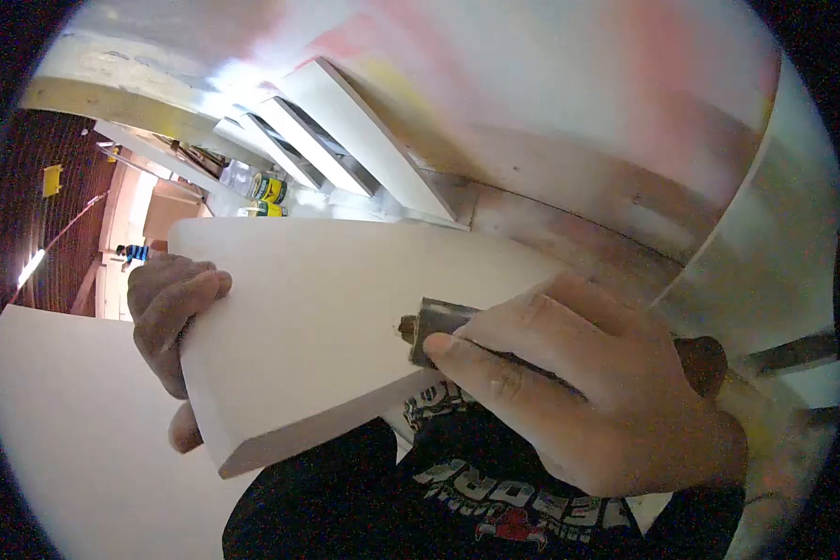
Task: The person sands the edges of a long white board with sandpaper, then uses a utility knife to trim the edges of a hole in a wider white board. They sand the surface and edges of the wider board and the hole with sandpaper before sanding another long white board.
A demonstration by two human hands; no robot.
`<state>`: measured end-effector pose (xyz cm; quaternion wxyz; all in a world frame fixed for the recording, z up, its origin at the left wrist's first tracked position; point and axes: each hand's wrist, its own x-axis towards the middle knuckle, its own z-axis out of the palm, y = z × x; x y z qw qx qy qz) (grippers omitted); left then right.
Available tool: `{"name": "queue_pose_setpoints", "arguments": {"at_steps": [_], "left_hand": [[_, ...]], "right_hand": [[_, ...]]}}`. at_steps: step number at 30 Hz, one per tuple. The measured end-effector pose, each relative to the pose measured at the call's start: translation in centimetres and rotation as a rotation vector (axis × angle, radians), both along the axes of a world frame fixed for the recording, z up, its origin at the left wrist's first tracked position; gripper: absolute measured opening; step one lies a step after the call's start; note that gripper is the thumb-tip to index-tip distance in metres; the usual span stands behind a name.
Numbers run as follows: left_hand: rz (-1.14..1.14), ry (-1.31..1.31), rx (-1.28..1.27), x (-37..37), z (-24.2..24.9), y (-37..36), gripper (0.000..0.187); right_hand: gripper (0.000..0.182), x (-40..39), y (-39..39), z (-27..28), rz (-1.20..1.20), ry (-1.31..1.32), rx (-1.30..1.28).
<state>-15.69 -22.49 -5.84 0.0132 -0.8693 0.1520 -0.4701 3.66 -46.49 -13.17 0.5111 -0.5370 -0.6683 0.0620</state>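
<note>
A thick white board (327,317) lies across the middle of the view, tilted in front of my black printed shirt (495,485). My left hand (170,313) is closed around the board's left end, fingers over the edge and one fingertip showing lower down. Over the board's right part, my right hand (597,383) grips a folded piece of dark sandpaper (441,324) against the white face, near its lower edge. Whether a block sits inside the sandpaper is hidden. The fingers cover the board's right end.
Several white panels (364,140) lean against the paint-stained wall (569,84) ahead. Yellow-labelled cans (271,191) stand behind the board. Another large white panel (75,420) lies at the lower left. Far left, a person in a striped shirt (137,252) is in the background.
</note>
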Motion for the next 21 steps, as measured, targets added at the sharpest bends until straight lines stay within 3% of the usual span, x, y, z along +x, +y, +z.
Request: {"name": "queue_pose_setpoints", "arguments": {"at_steps": [12, 15, 17, 18, 21], "left_hand": [[0.043, 0.049, 0.001, -0.6, 0.3, 0.0, 0.108], [-0.079, 0.264, 0.128, -3.2, 2.3, 2.5, 0.108], [0.015, 0.264, 0.095, -2.9, 2.2, 0.7, 0.108], [0.092, 0.271, 0.066, -2.6, 2.2, 0.0, 0.109], [0.006, 0.205, -0.05, -2.8, 1.1, -0.1, 0.111]], "right_hand": [[0.028, -0.6, 1.2, -1.0, -0.042, 0.021, 0.179], [0.026, 0.8, -0.5, -1.3, 0.068, 0.036, -0.048], [0.028, 1.8, -0.9, -2.9, -0.197, -0.168, 0.134], [0.032, 1.3, -0.6, -2.8, -0.251, 0.074, 0.115], [0.038, 0.6, -1.3, -2.7, -0.179, 0.064, 0.06]]}}
